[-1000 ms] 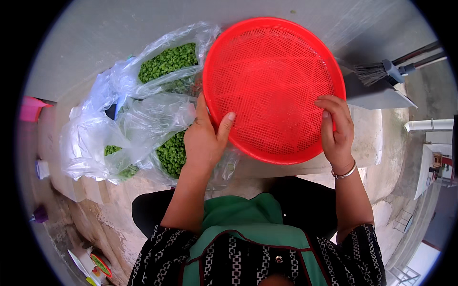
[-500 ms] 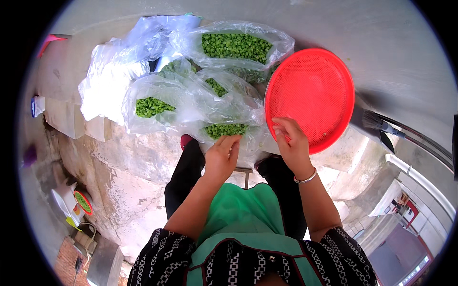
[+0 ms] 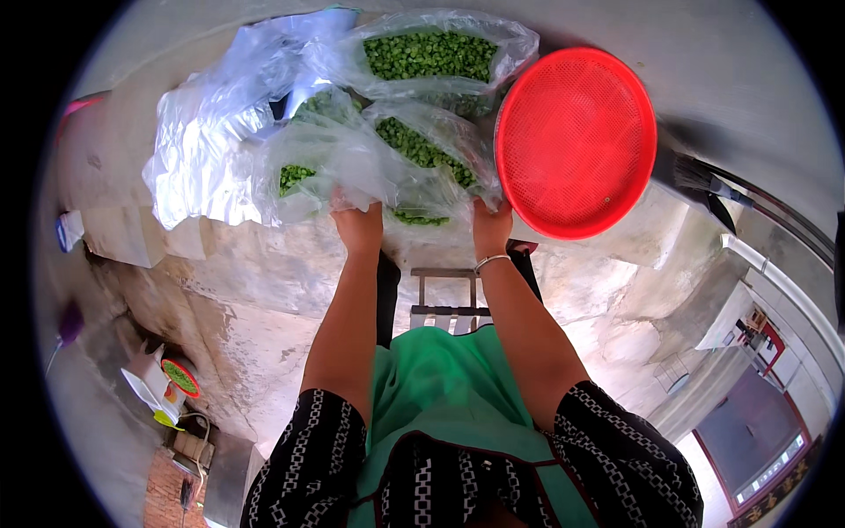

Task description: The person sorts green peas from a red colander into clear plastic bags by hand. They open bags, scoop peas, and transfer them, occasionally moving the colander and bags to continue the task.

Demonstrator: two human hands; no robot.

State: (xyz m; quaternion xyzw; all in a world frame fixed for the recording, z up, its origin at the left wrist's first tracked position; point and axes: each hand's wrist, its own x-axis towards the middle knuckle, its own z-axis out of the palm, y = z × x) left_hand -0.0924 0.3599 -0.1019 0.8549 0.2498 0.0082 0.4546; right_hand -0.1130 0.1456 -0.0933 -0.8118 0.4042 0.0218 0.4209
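Right hand (image 3: 490,231) shifts off the red sieve's (image 3: 576,145) side to the near bag (image 3: 409,195)

Left hand (image 3: 356,231) moves outward too. Hands stand apart at the bag's near edge, probably to spread the load: loose chopped greens (image 3: 425,218) in thin film look prone to slumping under a one-point hold. Fingertips are hidden, so can't tell whether either hand is clenched or just touching. Bag lies straight in front of the person; sieve sits just right of it, likely parked for easy reach.
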